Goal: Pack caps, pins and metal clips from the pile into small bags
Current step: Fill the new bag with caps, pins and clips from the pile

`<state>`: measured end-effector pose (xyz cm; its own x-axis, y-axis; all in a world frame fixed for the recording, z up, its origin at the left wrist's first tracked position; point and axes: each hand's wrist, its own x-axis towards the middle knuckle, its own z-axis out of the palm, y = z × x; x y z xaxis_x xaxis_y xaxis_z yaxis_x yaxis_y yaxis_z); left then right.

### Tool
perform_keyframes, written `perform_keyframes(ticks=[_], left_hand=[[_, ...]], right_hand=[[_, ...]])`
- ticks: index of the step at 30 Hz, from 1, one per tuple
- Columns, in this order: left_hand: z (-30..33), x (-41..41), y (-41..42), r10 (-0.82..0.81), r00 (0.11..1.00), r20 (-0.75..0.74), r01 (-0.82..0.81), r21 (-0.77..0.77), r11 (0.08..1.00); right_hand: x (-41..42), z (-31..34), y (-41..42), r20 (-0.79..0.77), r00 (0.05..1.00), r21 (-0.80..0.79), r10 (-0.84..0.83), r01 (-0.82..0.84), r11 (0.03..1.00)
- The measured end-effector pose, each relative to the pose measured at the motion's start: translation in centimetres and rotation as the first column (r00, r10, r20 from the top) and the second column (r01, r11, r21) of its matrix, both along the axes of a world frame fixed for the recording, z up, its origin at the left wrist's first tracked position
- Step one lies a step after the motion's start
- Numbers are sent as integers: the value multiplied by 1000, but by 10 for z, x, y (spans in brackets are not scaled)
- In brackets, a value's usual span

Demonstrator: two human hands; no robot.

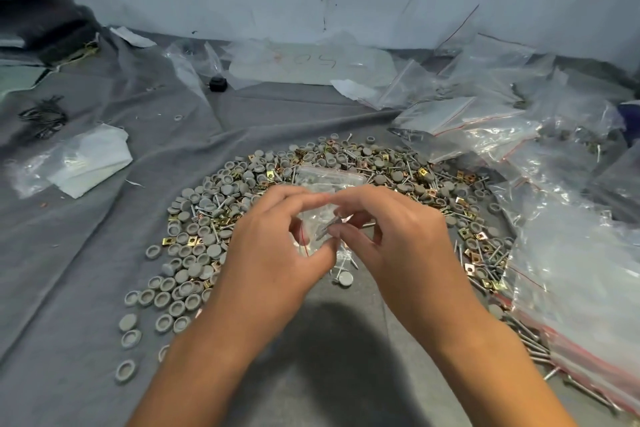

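Small clear zip bag (320,218) pinched between both hands, over the near edge of the pile.

Left hand (273,246) curled round the bag's left side; right hand (384,236) gripping its right edge, fingertips meeting at top. Inside, grey pins. Pile of grey caps, pins and brass clips (263,191) arcing from 8 to 3 o'clock on grey cloth (104,253). Heaped zip bags (519,135) at 2 o'clock.
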<state>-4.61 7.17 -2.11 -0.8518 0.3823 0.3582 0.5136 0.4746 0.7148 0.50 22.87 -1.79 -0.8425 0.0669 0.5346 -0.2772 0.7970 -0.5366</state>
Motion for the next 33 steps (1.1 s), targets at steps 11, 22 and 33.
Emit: perform_keyframes(ticks=[11,22,33], left_hand=[[-4,-4,-6,37,996,84,-54,215,975],[2,-8,-10,54,954,296,-193,463,865],[12,3,-7,172,979,-112,-169,32,985]], right_hand=[[3,-4,81,360,879,5,-312,333,943],[-9,-31,78,652,646,329,-397,230,916],[2,-20,79,647,684,397,-337,76,915]])
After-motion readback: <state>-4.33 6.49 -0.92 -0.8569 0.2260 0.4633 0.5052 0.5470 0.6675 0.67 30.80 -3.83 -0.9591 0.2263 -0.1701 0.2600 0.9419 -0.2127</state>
